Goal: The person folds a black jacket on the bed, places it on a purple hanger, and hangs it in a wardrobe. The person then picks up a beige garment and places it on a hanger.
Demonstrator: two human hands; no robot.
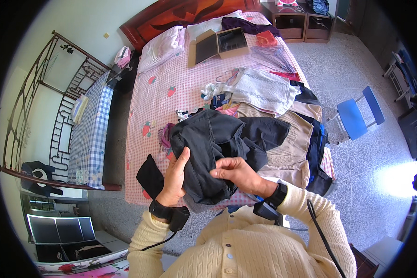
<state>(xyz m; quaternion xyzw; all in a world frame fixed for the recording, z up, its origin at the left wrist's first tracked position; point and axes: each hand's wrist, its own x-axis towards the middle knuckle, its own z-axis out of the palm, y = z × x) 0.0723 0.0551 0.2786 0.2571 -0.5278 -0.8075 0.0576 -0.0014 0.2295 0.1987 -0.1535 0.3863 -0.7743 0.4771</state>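
A black cloth garment [208, 139] is held up in front of me over the near edge of the bed. My left hand [175, 177] grips its left side, thumb on top and the fingers hidden behind the cloth. Pinched between thumb and fingers of my right hand [238, 173] is a fold near the garment's middle. Part of the dark fabric [267, 135] spreads to the right over a beige garment [288, 153]. Left of my left hand lies a black piece of cloth [150, 175]; a purple item [166, 135] shows behind the held garment.
The bed [153, 104] has a pink checked sheet. A white patterned cloth [260, 90] tops the clothes pile, with wire hangers [274, 57] and an open cardboard box [203, 48] farther back. A blue chair [354, 118] stands to the right, a metal-framed bed [90, 132] to the left.
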